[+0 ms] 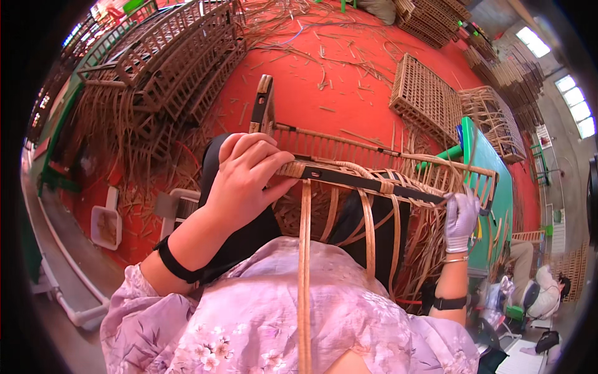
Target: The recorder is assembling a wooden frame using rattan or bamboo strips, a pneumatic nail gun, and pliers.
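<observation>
A half-woven rattan frame with a dark metal rim rests across my lap. My bare left hand is closed over the near rail of the frame at its left end, fingers wrapped on top. Wearing a white glove, my right hand pinches a thin rattan strip at the right end of the same rail. A long flat cane strip runs from the rail straight down toward my chest. Other curved strips hang from the rail over my dark trousers.
Finished woven frames lie on the red floor ahead, and stacked ones sit at the left among loose cane scraps. A green table stands to the right. Another person sits low at the right.
</observation>
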{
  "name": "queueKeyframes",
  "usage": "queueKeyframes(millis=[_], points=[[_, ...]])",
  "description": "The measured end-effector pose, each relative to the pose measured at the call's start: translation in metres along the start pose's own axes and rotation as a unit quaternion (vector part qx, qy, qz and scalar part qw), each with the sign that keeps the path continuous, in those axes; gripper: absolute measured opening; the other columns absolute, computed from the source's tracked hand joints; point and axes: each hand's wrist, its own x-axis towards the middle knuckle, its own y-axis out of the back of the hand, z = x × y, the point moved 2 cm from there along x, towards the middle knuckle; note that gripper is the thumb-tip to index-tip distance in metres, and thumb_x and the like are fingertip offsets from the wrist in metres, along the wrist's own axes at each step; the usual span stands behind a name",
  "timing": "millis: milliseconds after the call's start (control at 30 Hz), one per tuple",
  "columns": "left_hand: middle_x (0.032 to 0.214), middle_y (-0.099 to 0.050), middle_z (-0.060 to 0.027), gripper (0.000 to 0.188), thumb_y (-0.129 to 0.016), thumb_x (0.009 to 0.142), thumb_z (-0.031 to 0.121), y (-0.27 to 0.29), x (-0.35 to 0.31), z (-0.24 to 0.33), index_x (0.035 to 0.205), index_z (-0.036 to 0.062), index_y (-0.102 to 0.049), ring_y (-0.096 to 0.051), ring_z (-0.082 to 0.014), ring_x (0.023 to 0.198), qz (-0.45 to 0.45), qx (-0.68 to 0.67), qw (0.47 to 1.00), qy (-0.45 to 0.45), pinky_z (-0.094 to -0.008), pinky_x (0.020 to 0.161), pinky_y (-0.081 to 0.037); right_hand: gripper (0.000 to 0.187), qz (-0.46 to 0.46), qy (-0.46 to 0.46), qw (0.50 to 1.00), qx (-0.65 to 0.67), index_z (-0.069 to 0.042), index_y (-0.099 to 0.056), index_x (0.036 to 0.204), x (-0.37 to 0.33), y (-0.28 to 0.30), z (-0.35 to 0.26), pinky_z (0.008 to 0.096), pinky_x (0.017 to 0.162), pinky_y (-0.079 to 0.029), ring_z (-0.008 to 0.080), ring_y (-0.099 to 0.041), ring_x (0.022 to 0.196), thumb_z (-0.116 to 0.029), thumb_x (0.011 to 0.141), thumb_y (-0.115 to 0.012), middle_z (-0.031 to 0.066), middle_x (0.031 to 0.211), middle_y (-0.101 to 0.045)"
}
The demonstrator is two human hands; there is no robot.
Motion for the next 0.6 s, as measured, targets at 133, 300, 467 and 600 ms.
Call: queueKeyframes(millis=[133,300,467,600], points=[[0.093,-0.062,-0.0001,0.035,-0.081,0.067,0.018,-0.005,-0.005,0.003,0.099,0.0134,-0.069,-0.059,-0.0198,0.101,-0.018,-0.008,1.0,0.008,-0.0407,0.096,-0.037,0.023,0.011,0.003,0.999,-0.042,-0.008,-0.07,0.096,0.004,-0.001,-0.004,0.0438,0.097,-0.038,0.0294,-0.06,0.104,-0.029,0.095,-0.06,0.0068,0.1,-0.069],[0.095,-0.062,0.0018,0.029,-0.077,0.072,0.022,-0.023,-0.008,-0.001,0.099,0.0141,-0.067,-0.057,-0.0169,0.11,-0.035,-0.017,0.999,0.004,-0.0411,0.106,-0.032,0.021,-0.041,-0.096,0.991,-0.081,-0.018,-0.072,0.103,0.026,-0.002,-0.02,0.0535,0.106,-0.027,0.026,-0.058,0.117,-0.034,0.091,-0.066,0.0011,0.113,-0.069],[0.095,-0.063,0.001,0.028,-0.078,0.073,0.022,-0.025,-0.004,-0.002,0.099,0.0163,-0.069,-0.056,-0.0173,0.115,-0.04,-0.003,0.999,-0.023,-0.0437,0.109,-0.029,0.025,0.086,-0.054,0.989,-0.109,-0.016,-0.071,0.107,0.053,0.058,-0.069,0.0526,0.111,-0.023,0.0302,-0.049,0.128,-0.03,0.086,-0.072,0.0029,0.127,-0.063],[0.095,-0.064,0.001,0.028,-0.078,0.073,0.023,-0.024,0.001,-0.01,0.099,0.0161,-0.07,-0.056,-0.0171,0.114,-0.025,0.004,0.999,-0.033,-0.0433,0.108,-0.03,0.027,0.133,0.048,0.989,-0.049,-0.01,-0.07,0.107,0.059,0.083,-0.119,0.0461,0.106,-0.034,0.0319,-0.053,0.123,-0.018,0.082,-0.074,0.0078,0.119,-0.065]])
